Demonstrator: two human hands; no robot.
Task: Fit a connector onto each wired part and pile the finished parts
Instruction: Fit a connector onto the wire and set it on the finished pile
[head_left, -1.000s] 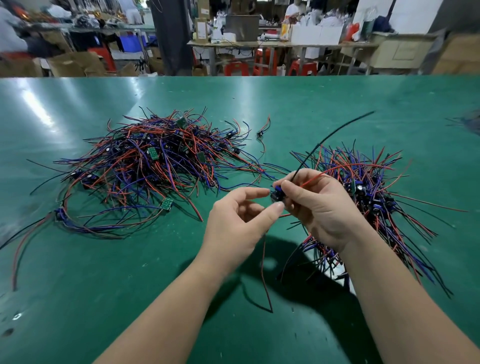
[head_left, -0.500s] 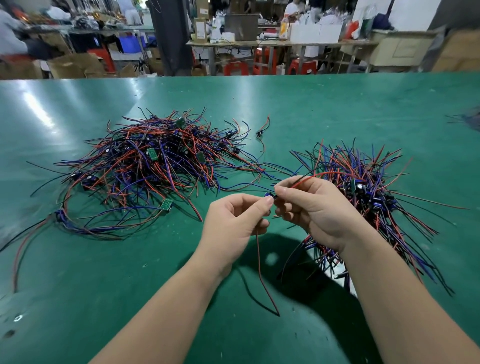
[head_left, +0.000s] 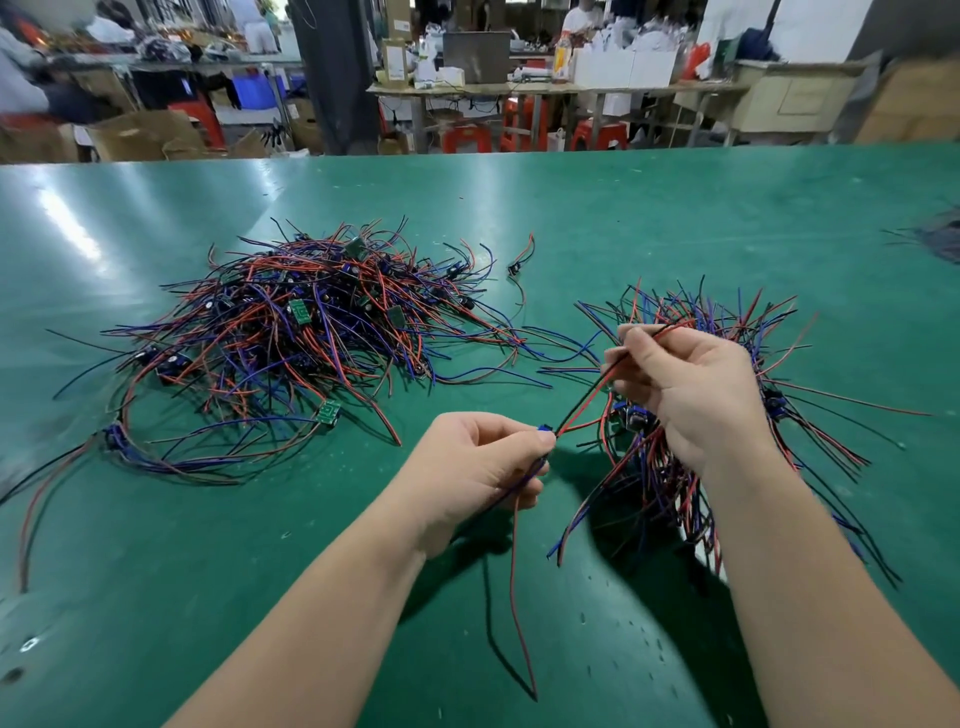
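The left hand (head_left: 480, 467) pinches the small blue part (head_left: 544, 429) at its fingertips while the right hand (head_left: 691, 395), just beside it, grips that part's thin red and black wires (head_left: 584, 408), which look light and floppy, so gripping the stiffer body seems safer than tugging the leads.
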